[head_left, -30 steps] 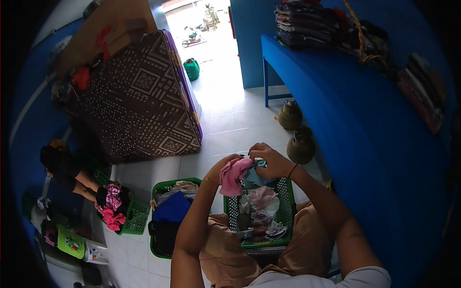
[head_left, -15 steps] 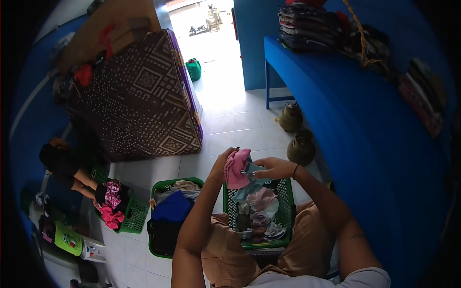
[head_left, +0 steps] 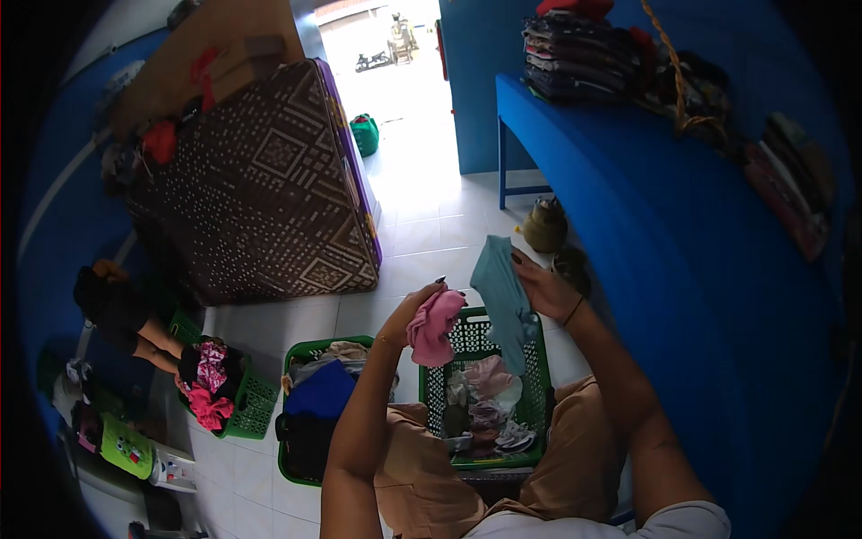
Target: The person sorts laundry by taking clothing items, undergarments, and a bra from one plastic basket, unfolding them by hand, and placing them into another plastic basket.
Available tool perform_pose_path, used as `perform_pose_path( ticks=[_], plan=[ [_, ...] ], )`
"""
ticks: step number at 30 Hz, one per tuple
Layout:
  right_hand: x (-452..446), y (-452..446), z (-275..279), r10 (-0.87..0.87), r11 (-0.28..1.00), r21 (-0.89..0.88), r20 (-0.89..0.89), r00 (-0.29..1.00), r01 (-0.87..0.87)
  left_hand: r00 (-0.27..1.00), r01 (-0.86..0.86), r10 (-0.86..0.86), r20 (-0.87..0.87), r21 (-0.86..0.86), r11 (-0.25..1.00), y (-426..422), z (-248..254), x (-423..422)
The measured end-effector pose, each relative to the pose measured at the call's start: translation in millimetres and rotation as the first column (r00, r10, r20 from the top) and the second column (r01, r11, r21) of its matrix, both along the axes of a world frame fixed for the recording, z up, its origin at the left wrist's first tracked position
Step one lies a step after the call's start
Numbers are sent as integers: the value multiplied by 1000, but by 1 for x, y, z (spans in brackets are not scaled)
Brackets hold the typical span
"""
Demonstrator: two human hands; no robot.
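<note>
My left hand (head_left: pixel 420 305) is closed on a bunched pink cloth (head_left: pixel 435 329), above the left rim of a green basket (head_left: pixel 545 409). Farther right, my right hand (head_left: pixel 541 286) pinches a light teal cloth (head_left: pixel 504 292), which hangs down over the basket's far part. The two cloths are apart. Inside the basket, between my knees, lie several small pale and dark garments (head_left: pixel 489 377).
Left of my knees stands a green basket with a blue cloth (head_left: pixel 321 388). Farther left, a person (head_left: pixel 117 310) reaches into another basket (head_left: pixel 254 409). A patterned mattress (head_left: pixel 269 180) leans behind; a blue table (head_left: pixel 664 234) and gas cylinders (head_left: pixel 544 226) stand right.
The teal cloth has come away from the pink one, and my right hand has lifted it up and to the right. My left hand has lowered slightly with the pink cloth.
</note>
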State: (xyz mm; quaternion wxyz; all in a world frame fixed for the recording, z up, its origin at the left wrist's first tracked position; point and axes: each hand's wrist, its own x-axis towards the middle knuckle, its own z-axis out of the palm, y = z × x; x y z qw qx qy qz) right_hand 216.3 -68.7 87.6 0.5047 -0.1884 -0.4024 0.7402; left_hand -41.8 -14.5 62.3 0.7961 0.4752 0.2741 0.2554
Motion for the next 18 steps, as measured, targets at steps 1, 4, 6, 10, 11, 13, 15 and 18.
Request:
perform_pose_path(
  ticks=[1, 4, 6, 10, 11, 13, 15, 18],
  plan=[
    [-2, -5, 8, 15, 1000, 10, -2, 1000, -15, 1000, 25, -25, -1, 37, 999, -6, 8, 1],
    [-7, -17, 23, 58, 998, 38, -8, 998, -58, 995, 102, -101, -11, 146, 984, -26, 38, 12],
    [-7, -14, 19, 80, 996, 44, -22, 997, -79, 998, 66, -63, -22, 194, 979, -30, 33, 23],
    [-6, -7, 12, 145, 988, 65, -58, 988, -141, 998, -36, 53, -40, 343, 938, -38, 25, 35],
    [-4, -6, 14, 119, 991, 64, -88, 989, -114, 992, 89, -51, -118, 346, 934, -40, 26, 34],
    [3, -4, 18, 67, 996, 59, -145, 987, -59, 930, 333, -252, -268, 322, 886, -43, 29, 32],
    [11, -2, 20, 42, 998, 56, -175, 984, -33, 875, 448, -345, -341, 296, 843, -41, 29, 28],
    [27, 3, 17, -84, 992, -101, -153, 985, 69, 790, 578, -438, -429, 285, 764, -26, 19, 16]
  ],
)
